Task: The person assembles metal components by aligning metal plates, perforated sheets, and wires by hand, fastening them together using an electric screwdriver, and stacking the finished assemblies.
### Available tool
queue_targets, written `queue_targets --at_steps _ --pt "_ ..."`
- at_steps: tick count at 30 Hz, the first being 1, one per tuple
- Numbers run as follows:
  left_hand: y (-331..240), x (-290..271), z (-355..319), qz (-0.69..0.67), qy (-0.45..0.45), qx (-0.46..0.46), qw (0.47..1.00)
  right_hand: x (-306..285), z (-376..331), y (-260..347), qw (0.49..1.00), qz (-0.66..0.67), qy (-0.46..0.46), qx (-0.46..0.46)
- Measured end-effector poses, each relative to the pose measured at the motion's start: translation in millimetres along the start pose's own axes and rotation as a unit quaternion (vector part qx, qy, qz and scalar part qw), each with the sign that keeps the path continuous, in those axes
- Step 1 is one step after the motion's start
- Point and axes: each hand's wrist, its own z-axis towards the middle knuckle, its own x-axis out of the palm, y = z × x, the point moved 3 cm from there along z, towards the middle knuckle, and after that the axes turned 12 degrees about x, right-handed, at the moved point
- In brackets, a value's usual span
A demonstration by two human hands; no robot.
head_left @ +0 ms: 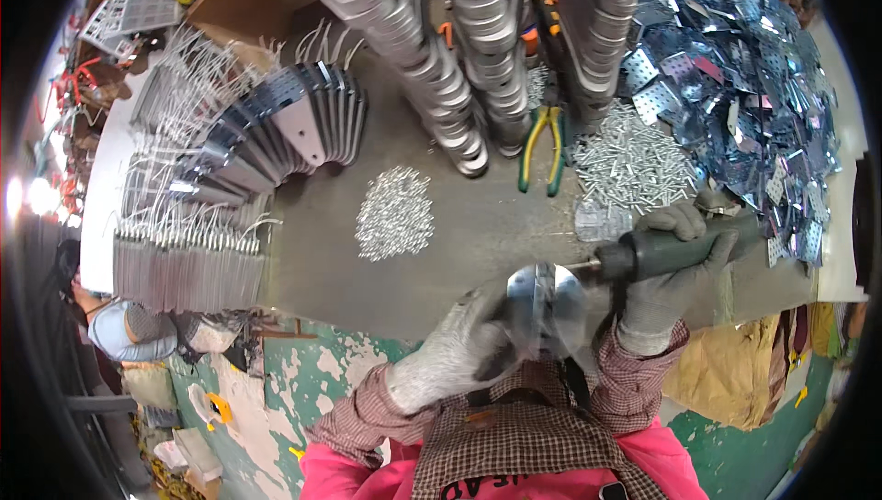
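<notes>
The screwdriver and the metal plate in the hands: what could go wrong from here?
1. The screwdriver tip points toward the left hand that holds the round metal plate; a slip might jab the glove.
2. The plate is held in the air off the table, so it may twist or drop.
3. The small pile of screws lies loose and could scatter if knocked.
</notes>
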Motion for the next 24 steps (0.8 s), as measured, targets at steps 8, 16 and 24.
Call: queue_targets --at_steps 8,16,24 --pt "-8.2 -65.8 35.0 0.383 -0.231 0.114 0.887 -28.2 0.3 -7.0 0.991 -0.022 -0.122 0.041" --pt "33.4 -113.1 91.8 0.696 0.069 -0.024 0.715 -28.0 2.5 -7.2 0.990 -0.042 -0.132 0.033" --pt "-7.4 -40.6 24.7 0.194 -0.113 0.103 0.969 -33.7 3.2 -3.6 0.988 -0.042 -0.145 0.044"
